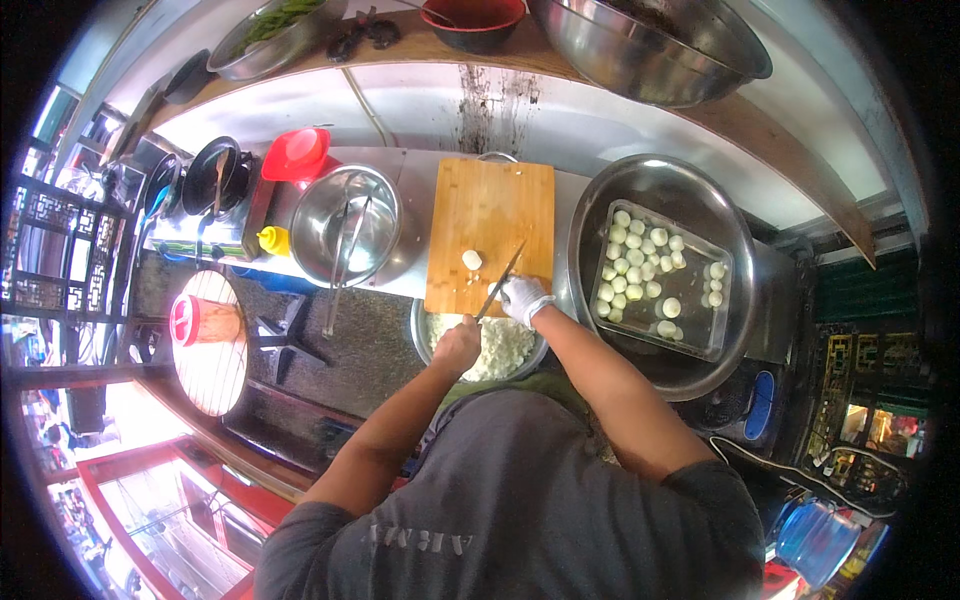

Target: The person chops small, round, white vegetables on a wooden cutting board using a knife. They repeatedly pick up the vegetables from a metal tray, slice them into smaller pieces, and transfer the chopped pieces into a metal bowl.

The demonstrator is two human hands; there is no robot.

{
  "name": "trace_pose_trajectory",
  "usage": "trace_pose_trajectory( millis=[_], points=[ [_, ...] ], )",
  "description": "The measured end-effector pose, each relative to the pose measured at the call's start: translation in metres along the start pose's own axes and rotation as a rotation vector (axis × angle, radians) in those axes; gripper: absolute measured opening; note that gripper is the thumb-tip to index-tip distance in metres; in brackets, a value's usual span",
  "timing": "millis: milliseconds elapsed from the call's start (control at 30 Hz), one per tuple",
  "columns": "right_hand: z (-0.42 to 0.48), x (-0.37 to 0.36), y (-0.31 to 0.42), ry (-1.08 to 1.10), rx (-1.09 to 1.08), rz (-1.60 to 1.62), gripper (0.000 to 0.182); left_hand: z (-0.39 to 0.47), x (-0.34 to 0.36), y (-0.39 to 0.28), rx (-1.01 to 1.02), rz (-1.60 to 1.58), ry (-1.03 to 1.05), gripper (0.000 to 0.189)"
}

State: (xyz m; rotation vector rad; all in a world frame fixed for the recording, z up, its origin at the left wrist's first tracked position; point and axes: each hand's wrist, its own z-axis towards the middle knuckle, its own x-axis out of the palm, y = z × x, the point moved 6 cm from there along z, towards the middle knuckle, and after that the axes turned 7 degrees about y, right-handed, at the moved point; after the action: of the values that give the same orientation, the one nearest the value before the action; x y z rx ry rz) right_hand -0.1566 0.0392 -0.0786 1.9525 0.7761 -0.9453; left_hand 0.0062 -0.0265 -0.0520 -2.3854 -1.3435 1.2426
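Observation:
My left hand (458,346) grips the handle of a kitchen knife (501,281) at the near edge of a wooden cutting board (491,202). The blade points away and to the right over the board. My right hand (523,298), in a thin translucent glove, is curled close beside the blade. Its fingertips hold a pale vegetable piece (493,287), mostly hidden by glove and knife. Farther left on the board lies a round, peeled white vegetable (472,260), with small scraps near it. Below the board's near edge, a bowl (417,337) holds chopped white pieces (499,349).
Right of the board, a large metal basin (739,225) contains a clear tray (679,289) of round pale vegetables. Left are a steel bowl (311,225) with tongs (349,240), a yellow squeeze bottle (274,241) and pans (210,180). Bowls stand on a wooden shelf (412,45) ahead.

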Motion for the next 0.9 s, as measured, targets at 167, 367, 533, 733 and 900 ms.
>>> trace_pose_trajectory(
  millis=[167, 367, 533, 733, 900],
  points=[
    [-0.008, 0.001, 0.002, -0.086, -0.029, -0.043, 0.021, -0.007, 0.003, 0.002, -0.014, 0.036, 0.004, 0.034],
    [-0.017, -0.011, -0.002, -0.122, 0.028, 0.025, 0.01, -0.015, 0.004, 0.011, -0.042, 0.041, -0.011, 0.036],
    [-0.02, -0.02, 0.007, -0.174, -0.057, -0.058, 0.021, -0.013, -0.041, 0.003, 0.028, -0.111, -0.149, 0.035],
    [0.015, 0.003, 0.012, -0.031, -0.057, 0.012, 0.047, 0.028, -0.08, -0.032, 0.214, 0.258, -0.091, 0.029],
    [0.009, -0.028, 0.039, -0.096, 0.154, 0.184, 0.043, 0.074, -0.039, 0.021, 0.182, 0.418, 0.007, 0.024]
  ],
)
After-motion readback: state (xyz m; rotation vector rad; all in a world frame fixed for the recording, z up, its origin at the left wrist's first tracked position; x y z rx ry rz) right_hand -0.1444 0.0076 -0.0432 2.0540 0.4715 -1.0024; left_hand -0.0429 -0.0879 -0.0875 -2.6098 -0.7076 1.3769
